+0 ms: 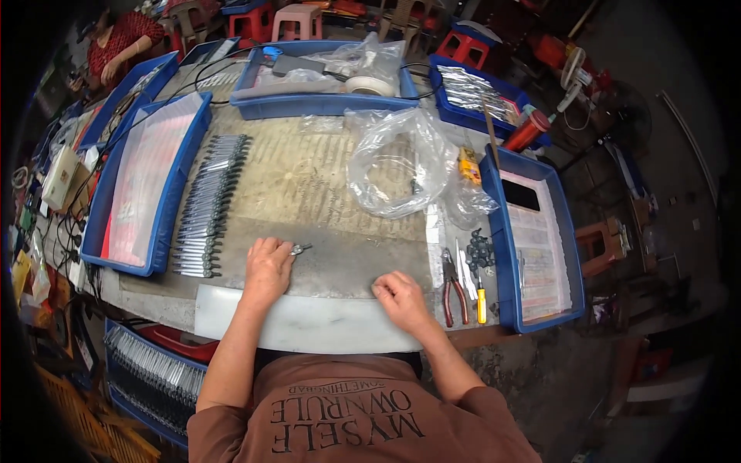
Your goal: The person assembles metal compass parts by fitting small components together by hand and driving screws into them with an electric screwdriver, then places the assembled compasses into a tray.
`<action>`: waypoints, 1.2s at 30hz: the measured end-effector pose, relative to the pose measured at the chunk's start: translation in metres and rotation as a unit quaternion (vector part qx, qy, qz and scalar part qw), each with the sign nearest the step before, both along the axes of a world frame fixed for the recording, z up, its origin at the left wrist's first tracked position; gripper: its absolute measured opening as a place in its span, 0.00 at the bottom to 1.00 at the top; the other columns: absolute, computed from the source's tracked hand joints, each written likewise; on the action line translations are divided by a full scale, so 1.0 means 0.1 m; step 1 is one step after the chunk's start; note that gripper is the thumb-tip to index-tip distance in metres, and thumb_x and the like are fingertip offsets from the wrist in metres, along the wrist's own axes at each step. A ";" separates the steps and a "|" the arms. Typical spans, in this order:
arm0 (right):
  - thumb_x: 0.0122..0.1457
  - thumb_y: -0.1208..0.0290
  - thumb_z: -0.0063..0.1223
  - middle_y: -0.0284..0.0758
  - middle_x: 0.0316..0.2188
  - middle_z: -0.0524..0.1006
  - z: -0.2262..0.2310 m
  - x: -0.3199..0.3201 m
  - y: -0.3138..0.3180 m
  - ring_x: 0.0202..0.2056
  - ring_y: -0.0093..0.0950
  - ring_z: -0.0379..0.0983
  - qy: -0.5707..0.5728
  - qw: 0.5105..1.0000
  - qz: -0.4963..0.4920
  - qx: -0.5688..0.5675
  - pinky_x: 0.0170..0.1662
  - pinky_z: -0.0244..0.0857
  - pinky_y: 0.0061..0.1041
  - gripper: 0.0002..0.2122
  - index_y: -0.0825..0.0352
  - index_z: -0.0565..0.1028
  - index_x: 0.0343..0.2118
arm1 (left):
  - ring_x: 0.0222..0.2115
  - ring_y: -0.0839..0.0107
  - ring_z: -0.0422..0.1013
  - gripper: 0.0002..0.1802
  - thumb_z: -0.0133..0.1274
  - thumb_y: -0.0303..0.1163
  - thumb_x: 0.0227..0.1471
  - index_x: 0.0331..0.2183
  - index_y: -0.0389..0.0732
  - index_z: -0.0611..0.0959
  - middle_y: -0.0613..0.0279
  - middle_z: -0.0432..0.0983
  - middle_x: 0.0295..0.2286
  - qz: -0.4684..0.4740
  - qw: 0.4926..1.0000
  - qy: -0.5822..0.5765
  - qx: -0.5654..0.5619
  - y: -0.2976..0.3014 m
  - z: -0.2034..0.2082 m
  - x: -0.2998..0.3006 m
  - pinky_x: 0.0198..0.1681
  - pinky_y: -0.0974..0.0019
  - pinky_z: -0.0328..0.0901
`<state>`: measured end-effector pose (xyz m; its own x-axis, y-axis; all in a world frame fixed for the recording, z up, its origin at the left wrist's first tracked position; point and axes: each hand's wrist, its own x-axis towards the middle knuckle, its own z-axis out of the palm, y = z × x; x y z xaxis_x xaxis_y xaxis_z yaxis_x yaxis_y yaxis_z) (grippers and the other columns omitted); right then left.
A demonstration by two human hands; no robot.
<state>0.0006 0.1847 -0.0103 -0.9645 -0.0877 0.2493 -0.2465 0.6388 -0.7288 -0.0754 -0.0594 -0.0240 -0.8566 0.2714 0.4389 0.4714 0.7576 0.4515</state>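
My left hand (268,270) rests low over the worn board with its fingers closed on a slim metal part. Only the dark-tipped end of that metal part (299,249) sticks out to the right of the fingers. My right hand (400,297) lies near the front of the table, apart from the left, its fingers curled in; whatever may be in them is hidden. To the left of my left hand runs a long row of slim metal parts (208,208) with dark ends, laid side by side.
Blue trays (174,193) border the work surface at left, back and right. A clear plastic bag (401,166) lies at the back right. Red-handled pliers (454,297), a yellow screwdriver (482,305) and small black parts (480,251) lie right of my right hand. Another person (127,46) sits far left.
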 end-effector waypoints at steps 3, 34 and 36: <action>0.46 0.74 0.50 0.38 0.22 0.68 -0.17 0.03 -0.02 0.28 0.37 0.65 0.064 0.997 0.022 0.035 0.32 0.59 0.34 0.03 0.67 0.70 0.23 | 0.30 0.60 0.64 0.10 0.54 0.25 0.35 0.28 0.39 0.77 0.58 0.69 0.26 -0.005 1.000 0.001 0.009 0.00 0.00 0.00 0.34 0.61 0.59; 0.45 0.74 0.49 0.36 0.22 0.66 -0.27 0.04 -0.05 0.29 0.36 0.64 0.115 0.993 0.004 0.030 0.35 0.58 0.33 0.03 0.65 0.68 0.23 | 0.29 0.57 0.63 0.08 0.49 0.18 0.39 0.29 0.32 0.73 0.53 0.66 0.26 -0.018 1.000 -0.012 -0.006 0.07 0.08 0.04 0.33 0.64 0.59; 0.45 0.74 0.49 0.36 0.22 0.66 -0.26 0.03 -0.05 0.29 0.35 0.64 0.114 0.993 0.011 0.033 0.35 0.57 0.32 0.02 0.65 0.69 0.23 | 0.29 0.57 0.63 0.08 0.49 0.19 0.38 0.28 0.33 0.73 0.53 0.66 0.26 -0.012 1.000 -0.018 -0.005 0.09 0.11 0.05 0.33 0.63 0.59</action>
<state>0.0038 0.1802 -0.0363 -0.8812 -0.1312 0.4542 -0.4146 0.6763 -0.6089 -0.0706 -0.0506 -0.0128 -0.8647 0.2967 0.4052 0.4734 0.7510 0.4603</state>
